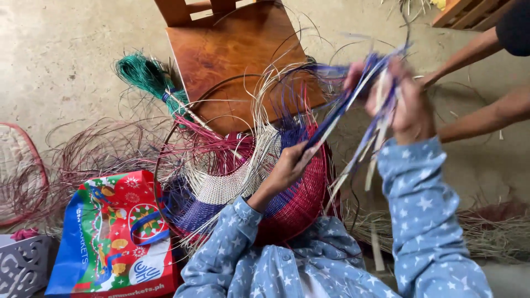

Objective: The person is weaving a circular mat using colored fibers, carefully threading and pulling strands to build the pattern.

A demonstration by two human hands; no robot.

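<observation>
- Basket: one, half-woven, red, blue and pale bands, on my lap against my starred blue sleeves.
- Hands: two of mine, plus two bare forearms of another person coming in from the upper right; their hands are hidden behind mine.
- My left hand sits at the basket's rim, fingers closed narrow around the lower end of a bundle of strips, blue and pale.
- My right hand is raised above and to the right of the basket, fingers curled shut on the upper part of the same strips; it is blurred, so I cannot make out single fingers.
- The strips run slanting from the rim in my left hand up through my right, and loose ends hang below my right wrist.
- I cannot count the strips; they smear together.
- One wooden chair stands just beyond the basket, its back cut off at the top edge.
- One green bundle of fibre lies on the floor left of the chair.
- One printed bag, red, green and blue, stands just left of the basket, cut off at the bottom.
- Loose reddish strands lie on the floor at left, dry straw at right.
- One grey cut-out crate shows only a corner at lower left.
</observation>
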